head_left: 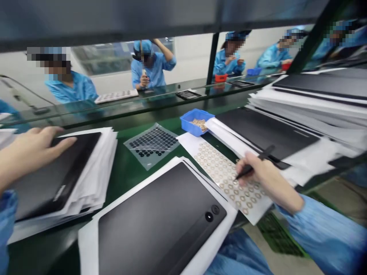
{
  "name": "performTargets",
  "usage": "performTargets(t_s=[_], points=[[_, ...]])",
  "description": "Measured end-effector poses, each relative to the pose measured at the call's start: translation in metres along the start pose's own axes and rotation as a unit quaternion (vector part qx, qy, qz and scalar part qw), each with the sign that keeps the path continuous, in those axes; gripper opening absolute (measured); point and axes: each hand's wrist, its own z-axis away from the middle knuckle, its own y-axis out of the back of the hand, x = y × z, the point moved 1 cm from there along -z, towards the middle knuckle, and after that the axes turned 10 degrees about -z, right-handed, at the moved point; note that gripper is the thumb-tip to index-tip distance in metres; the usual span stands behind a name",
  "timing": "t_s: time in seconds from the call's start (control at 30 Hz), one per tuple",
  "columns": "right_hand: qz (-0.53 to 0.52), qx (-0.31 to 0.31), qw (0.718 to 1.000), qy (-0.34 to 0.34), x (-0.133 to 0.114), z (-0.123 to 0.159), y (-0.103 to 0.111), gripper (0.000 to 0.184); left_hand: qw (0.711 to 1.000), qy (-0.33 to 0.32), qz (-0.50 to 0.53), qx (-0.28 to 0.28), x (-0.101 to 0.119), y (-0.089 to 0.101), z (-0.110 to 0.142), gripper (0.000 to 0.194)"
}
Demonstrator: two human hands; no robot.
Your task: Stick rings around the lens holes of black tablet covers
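My right hand (258,172) is closed around slim black tweezers (249,168). Their tip points down at a pale sheet of small ring-shaped stickers (212,168). My left hand (34,149), fingers apart, lies over the far edge of a dark tablet (54,183) on the left stack. In front of me, a dark grey tablet (160,221) rests back side up on white sheets, with two round camera spots near its right corner. A clear bag (150,145) with rows of black round pieces lies behind it.
A blue bin (195,124) holds small tan pieces. Right of it are a dark tablet (266,130) and a high stack of tablets and white sheets (309,110). A shelf (143,19) hangs overhead. Several people in blue work across the bench. A green crate (278,236) sits below.
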Motion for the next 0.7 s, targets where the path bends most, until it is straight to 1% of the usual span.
performTargets(t_s=[0.03,0.07,0.13,0.17,0.2,0.23,0.27,0.3,0.33,0.4,0.5,0.7], points=[[-0.013,-0.004,1.000,0.009,-0.001,-0.003,-0.003,0.053,0.995,-0.095,0.034,0.024,0.029,0.004,0.002,0.076],[-0.026,-0.010,0.999,0.022,-0.002,-0.007,-0.008,0.048,0.976,-0.195,0.089,0.033,0.062,0.008,0.006,0.067],[-0.046,-0.030,0.997,0.046,-0.002,-0.023,-0.019,0.039,0.923,-0.332,0.189,0.054,0.136,0.016,0.017,0.051],[-0.049,-0.038,0.997,0.054,-0.001,-0.033,-0.025,0.035,0.894,-0.384,0.227,0.041,0.172,0.017,0.022,0.044],[-0.048,-0.042,0.996,0.061,0.000,-0.044,-0.032,0.032,0.869,-0.426,0.251,0.011,0.205,0.016,0.026,0.037],[-0.046,-0.045,0.996,0.067,0.002,-0.055,-0.039,0.029,0.858,-0.441,0.262,0.007,0.232,0.013,0.027,0.033],[-0.042,-0.047,0.995,0.071,0.004,-0.066,-0.046,0.027,0.850,-0.453,0.268,0.003,0.254,0.008,0.028,0.030],[-0.038,-0.048,0.995,0.076,0.007,-0.076,-0.052,0.025,0.845,-0.460,0.274,-0.002,0.270,0.003,0.027,0.029],[-0.032,-0.046,0.995,0.081,0.010,-0.084,-0.057,0.024,0.841,-0.464,0.278,-0.007,0.280,-0.003,0.025,0.030],[-0.016,-0.036,0.995,0.094,0.018,-0.095,-0.065,0.023,0.835,-0.468,0.289,-0.016,0.287,-0.012,0.023,0.033],[0.015,-0.013,0.993,0.115,0.027,-0.098,-0.069,0.021,0.831,-0.465,0.305,-0.023,0.284,-0.018,0.024,0.034],[0.052,0.001,0.989,0.136,0.033,-0.095,-0.068,0.020,0.829,-0.457,0.322,-0.031,0.282,-0.017,0.024,0.032]])
